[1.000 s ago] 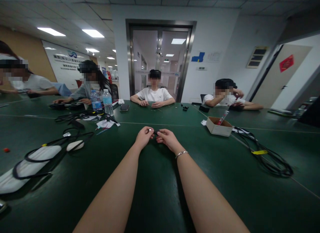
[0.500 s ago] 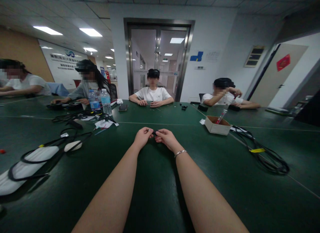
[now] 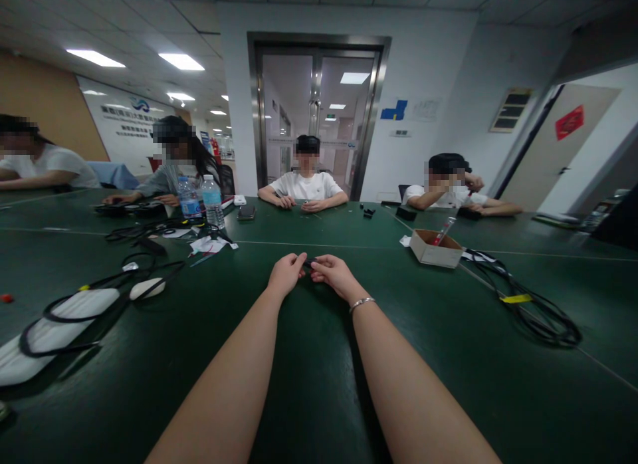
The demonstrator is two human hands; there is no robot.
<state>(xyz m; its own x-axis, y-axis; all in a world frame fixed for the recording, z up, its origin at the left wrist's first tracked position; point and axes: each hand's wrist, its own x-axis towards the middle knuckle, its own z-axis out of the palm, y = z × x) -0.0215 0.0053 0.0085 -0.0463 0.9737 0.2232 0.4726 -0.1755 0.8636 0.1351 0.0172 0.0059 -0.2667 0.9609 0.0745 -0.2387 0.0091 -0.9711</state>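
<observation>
Both of my hands meet above the middle of the dark green table [image 3: 309, 357]. A small black object [image 3: 310, 261] sits between them, mostly covered by fingers, so its shape is unclear. My left hand [image 3: 288, 274] pinches its left side, with the thumb on top. On the right side, my right hand [image 3: 335, 276] grips it between thumb and fingers; a silver bracelet [image 3: 362, 304] circles that wrist.
Left lie a white power strip [image 3: 64, 324] with black cable, a white mouse [image 3: 147, 289] and two bottles [image 3: 212, 201]. Right are an open box [image 3: 436, 249] and coiled cable [image 3: 543, 318]. A person [image 3: 308, 181] sits opposite; others sit at both sides.
The left thumb has shifted slightly over the black object, which both hands still hold. The whole view has moved a little.
</observation>
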